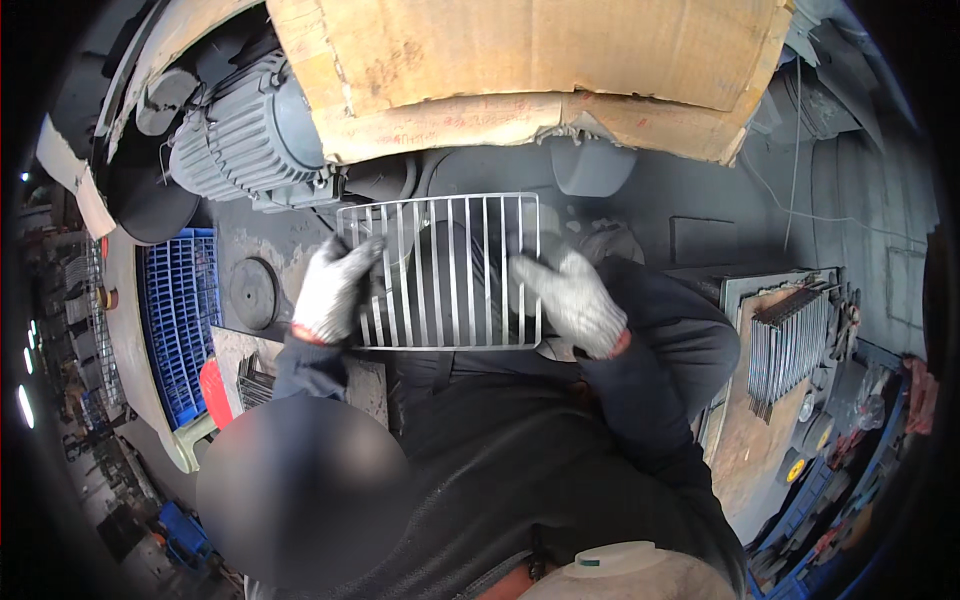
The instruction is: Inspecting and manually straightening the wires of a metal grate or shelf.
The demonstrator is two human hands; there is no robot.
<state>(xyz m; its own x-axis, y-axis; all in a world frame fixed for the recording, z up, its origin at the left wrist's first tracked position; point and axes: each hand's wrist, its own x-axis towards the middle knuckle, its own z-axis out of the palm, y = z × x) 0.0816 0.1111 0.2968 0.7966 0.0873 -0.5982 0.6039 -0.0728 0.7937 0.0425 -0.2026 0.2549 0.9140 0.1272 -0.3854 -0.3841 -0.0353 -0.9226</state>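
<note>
A rectangular metal wire rack [435, 270] with several parallel bars is held up in front of my lap. My left hand [335, 290], in a pale knitted work glove, closes on the rack's left side, its thumb over the bars. On the opposite side my right hand [573, 297], gloved the same way, grips the right edge; its fingertips look dark and partly blurred. The fingers behind the rack are hidden.
Cardboard [540, 60] hangs over the far side. A grey electric motor [245, 135] stands at far left, above a round disc [254, 293]. A blue plastic crate [182, 320] lies left. On the right, more metal racks [785, 345] stack on a board [745, 430].
</note>
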